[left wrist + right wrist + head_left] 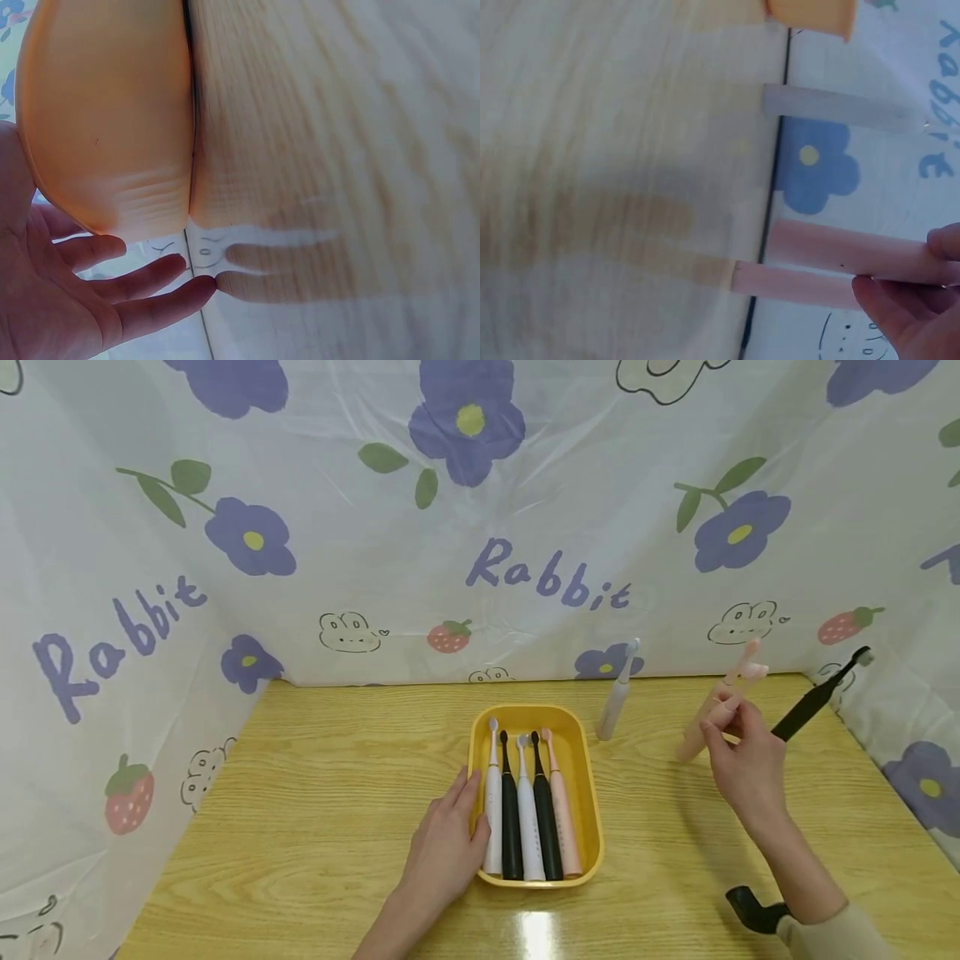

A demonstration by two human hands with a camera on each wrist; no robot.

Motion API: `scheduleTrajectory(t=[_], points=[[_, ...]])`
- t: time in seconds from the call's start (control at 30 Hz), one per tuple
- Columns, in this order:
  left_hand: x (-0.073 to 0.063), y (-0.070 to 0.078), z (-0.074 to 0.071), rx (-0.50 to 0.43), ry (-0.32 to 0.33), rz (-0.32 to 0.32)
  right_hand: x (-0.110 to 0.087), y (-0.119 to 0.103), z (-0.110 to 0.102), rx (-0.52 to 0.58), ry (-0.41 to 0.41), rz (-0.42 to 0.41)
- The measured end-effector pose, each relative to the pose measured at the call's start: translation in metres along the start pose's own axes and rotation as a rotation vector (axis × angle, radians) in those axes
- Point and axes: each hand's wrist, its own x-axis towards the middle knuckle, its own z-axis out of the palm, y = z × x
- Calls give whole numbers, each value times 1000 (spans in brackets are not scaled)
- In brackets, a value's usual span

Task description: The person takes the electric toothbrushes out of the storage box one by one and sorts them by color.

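Observation:
My right hand point(746, 768) pinches the handle of a pink electric toothbrush point(817, 246), raised above the wooden table at the right. Just behind it is a second pink toothbrush point(795, 283), partly covered by the hand in the head view. Against the left side of a yellow tray point(597, 827) rests my left hand point(446, 839), thumb over the rim; the left wrist view shows its other fingers point(154, 277) straight and spread beside the wall. In the tray lie several electric toothbrushes side by side: white ones point(492, 810), black ones point(511, 827) and a pink one point(563, 818).
A white toothbrush point(615, 706) stands upright right of the tray. Farther right, beyond my right hand, stands a black toothbrush point(813, 702). Flower-printed cloth point(360, 543) walls the table point(330, 793) at the back and both sides. A black curved piece point(753, 910) sits by my right wrist.

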Motion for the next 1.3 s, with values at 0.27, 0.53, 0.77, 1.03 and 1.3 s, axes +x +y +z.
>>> scheduleTrajectory(t=[0.27,0.53,0.77,1.03,1.3], points=[[0,1,-1,4,-8,1,2,19,3,-74,81,108],[0,2,0,2,-13,-8,6,30,6,-104,52,125],[0,2,0,6,-9,-10,10,32,9,-126,49,120],[-1,0,0,13,-8,-6,9,30,8,-109,19,213],[-1,0,-1,9,-10,-9,8,23,15,-69,300,121]])
